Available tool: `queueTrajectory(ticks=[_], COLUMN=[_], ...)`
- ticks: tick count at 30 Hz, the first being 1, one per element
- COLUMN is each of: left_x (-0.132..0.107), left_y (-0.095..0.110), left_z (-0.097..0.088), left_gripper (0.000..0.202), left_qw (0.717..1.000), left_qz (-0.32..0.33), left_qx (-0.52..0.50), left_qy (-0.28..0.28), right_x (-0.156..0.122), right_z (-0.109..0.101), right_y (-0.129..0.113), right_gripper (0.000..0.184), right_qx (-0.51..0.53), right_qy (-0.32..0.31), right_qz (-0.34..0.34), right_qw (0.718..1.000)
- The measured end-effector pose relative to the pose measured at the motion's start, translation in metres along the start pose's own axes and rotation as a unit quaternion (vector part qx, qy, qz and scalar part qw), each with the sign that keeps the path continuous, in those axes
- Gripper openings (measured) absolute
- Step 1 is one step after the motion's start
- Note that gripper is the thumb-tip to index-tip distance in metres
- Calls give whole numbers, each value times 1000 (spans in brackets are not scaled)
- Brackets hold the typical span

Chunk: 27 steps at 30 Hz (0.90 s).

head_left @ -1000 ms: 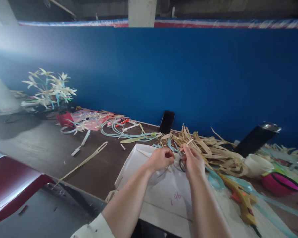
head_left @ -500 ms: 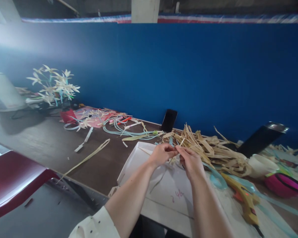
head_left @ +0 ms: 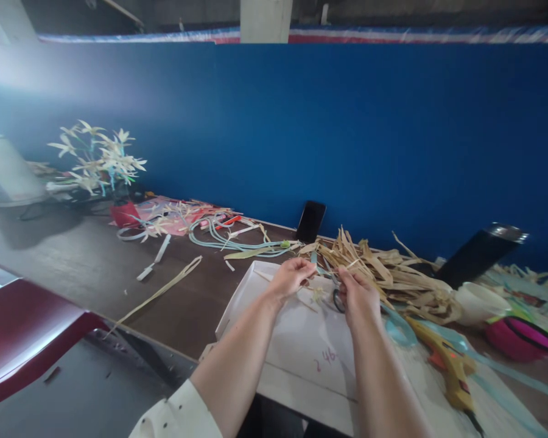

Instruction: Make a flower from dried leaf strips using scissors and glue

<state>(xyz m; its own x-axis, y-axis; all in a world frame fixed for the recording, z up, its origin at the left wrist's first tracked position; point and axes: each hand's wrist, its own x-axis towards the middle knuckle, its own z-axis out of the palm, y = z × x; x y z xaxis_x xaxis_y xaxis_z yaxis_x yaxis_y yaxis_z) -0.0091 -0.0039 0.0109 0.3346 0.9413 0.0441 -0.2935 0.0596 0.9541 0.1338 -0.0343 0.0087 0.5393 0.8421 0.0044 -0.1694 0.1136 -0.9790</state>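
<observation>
My left hand (head_left: 293, 281) and my right hand (head_left: 358, 295) are both pinched closed above a shallow white box lid (head_left: 296, 347). Between their fingertips runs a thin pale strip (head_left: 324, 272), likely dried husk, whose end sticks up past my right fingers. Scissors (head_left: 338, 300) lie by my right hand, with one dark handle loop showing and the rest partly hidden. Small pale husk pieces (head_left: 318, 295) rest in the lid below my fingers. Red handwriting marks the lid's near part.
Behind my right hand lies a heap of dried husks (head_left: 383, 267). A yellow glue gun (head_left: 452, 371), a white cup (head_left: 479, 304) and a black bottle (head_left: 481, 255) stand or lie to the right. A phone (head_left: 311, 221) leans on the blue partition (head_left: 369, 134). Husk flowers (head_left: 103, 155) stand left.
My hands have moved apart from each other, opening a gap with the pale strip across it. The scissors' handle loop and the husk pieces below now show more.
</observation>
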Motion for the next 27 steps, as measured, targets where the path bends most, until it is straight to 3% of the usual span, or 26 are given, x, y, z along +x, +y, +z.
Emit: queueTrajectory(ticks=[5,10,12,15,17,20,24,27], left_x=[-2,3,6,10,10,11,14,14], left_y=[10,19,24,30,32,31,27,25], left_z=[-9,-29,-41,-58,-64,-65,-60,-53], left_gripper=[29,12,9,16,21,26,8,36], left_qw=[984,926,890,825,803,809,843,876], left_qz=[11,32,48,96,103,99,145,198], left_qx=[-180,-374,-447,-526,-539,-519,-435,-333], left_qy=[3,41,81,185,231,257,283,288], right_x=[5,13,15,16,15,13,11,12], right_z=[-4,-15,-18,-20,-19,-16,-15,-15], right_y=[0,0,-1,-2,-3,-5,-6,-5], right_gripper=[30,32,32,32,31,30,30,33], right_qx=[72,139,151,185,208,217,219,220], right_qy=[57,96,95,87,84,74,71,65], right_qz=[2,2,5,12,16,18,21,21], right_qw=[996,986,984,979,974,973,973,973])
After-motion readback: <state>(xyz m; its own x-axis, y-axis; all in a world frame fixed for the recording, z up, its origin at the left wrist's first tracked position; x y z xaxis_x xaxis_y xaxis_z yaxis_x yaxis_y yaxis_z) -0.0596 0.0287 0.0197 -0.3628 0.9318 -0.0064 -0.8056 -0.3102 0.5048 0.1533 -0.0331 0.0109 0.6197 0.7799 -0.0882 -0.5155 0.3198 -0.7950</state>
